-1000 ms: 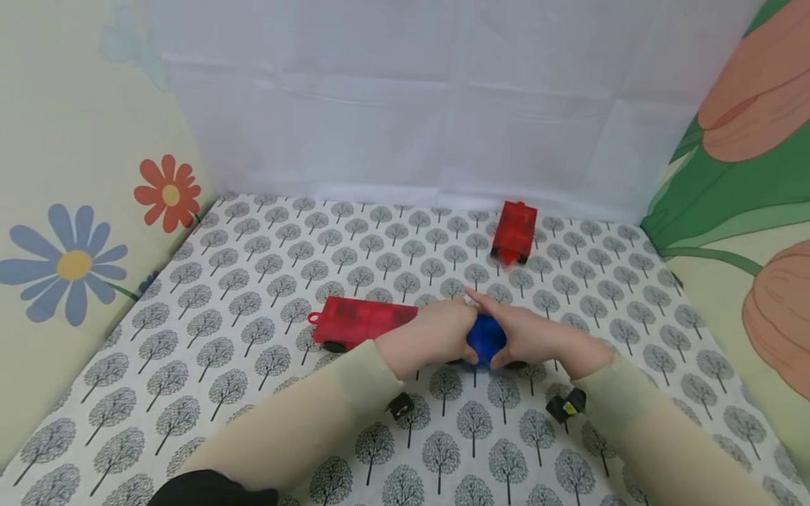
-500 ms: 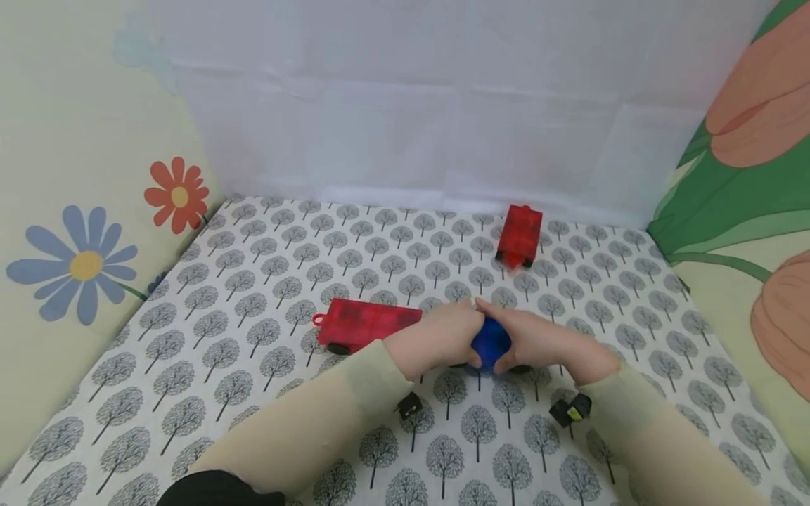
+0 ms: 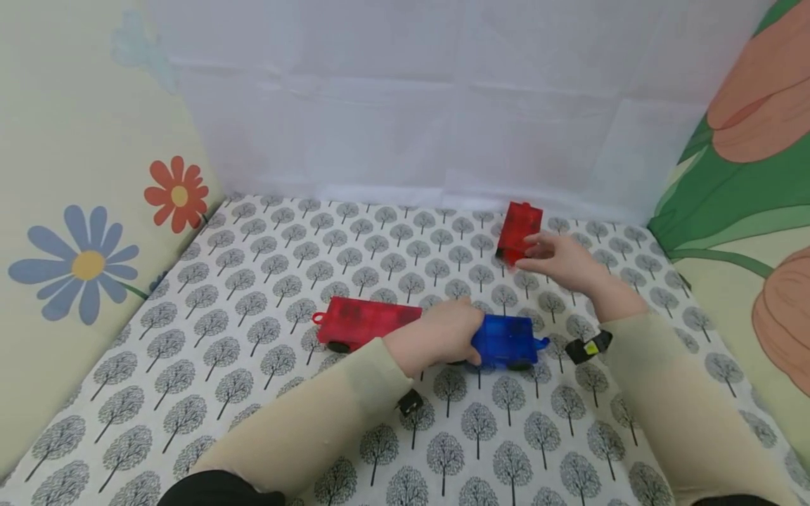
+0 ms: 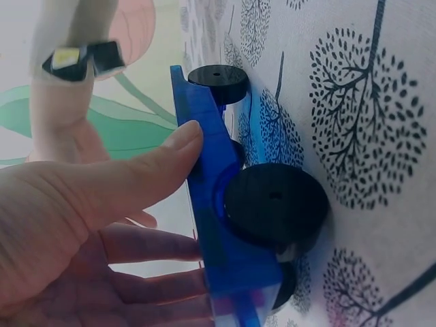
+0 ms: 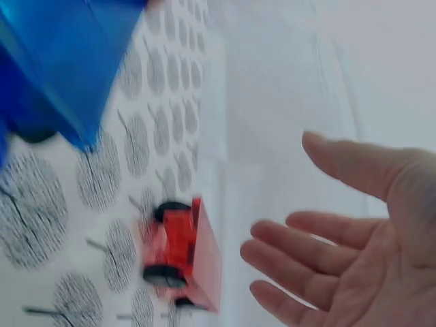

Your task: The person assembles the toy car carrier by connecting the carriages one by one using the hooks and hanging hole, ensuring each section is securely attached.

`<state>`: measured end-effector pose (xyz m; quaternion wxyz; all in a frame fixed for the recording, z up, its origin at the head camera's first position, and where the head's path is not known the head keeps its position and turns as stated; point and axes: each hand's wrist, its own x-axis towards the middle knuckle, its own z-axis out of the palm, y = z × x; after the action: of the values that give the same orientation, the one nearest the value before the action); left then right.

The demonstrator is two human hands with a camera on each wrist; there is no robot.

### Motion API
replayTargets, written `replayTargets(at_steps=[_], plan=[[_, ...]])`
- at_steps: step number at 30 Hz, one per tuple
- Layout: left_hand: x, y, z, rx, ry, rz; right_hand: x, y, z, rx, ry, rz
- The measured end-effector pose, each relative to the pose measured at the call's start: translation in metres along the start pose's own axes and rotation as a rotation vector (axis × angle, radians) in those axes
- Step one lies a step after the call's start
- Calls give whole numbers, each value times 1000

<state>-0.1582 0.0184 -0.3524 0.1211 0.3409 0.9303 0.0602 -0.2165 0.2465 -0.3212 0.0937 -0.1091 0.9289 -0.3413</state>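
Note:
My left hand [image 3: 439, 334] grips a see-through blue toy wagon [image 3: 506, 341] by its left end. In the left wrist view, the thumb [image 4: 170, 146] lies along the wagon's near side, above black wheels, and the other fingers reach its far side. Left of that hand stands a longer red toy wagon [image 3: 363, 320], its right end hidden behind the hand. My right hand [image 3: 563, 263] is in the air beside a small red toy wagon [image 3: 520, 225] at the back, overlapping its front edge in the head view. Spread fingers with nothing between them show in the right wrist view.
A white cloth printed with trees [image 3: 266, 422] covers the table. Behind it hangs a white sheet [image 3: 380, 126], close to the small red wagon. Painted walls [image 3: 57, 365] flank the table left and right.
My right hand has let go of the blue wagon and moved back and to the right, to the small red wagon. My left hand stays on the blue wagon.

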Motion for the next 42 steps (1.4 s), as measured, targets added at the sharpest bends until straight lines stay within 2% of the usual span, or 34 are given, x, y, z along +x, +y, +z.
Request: replayTargets(at_steps=[5,10,21,28,38,42], plan=[[0,1,-2,16,-9,-9,21,9,-14,12,96,134],[-1,2,-4,8,-16,-12,39,12,-19,36,136,231],[-1,5,-2,6,-33,-15,67,23,-10,82,147,344],[1,4,-4,11,-40,-10,82,28,1,119,130,353],[-2,4,-4,12,-29,-9,94,24,17,11,97,388],[-3,6,-5,25,-29,-5,95,24,21,8,111,450]])
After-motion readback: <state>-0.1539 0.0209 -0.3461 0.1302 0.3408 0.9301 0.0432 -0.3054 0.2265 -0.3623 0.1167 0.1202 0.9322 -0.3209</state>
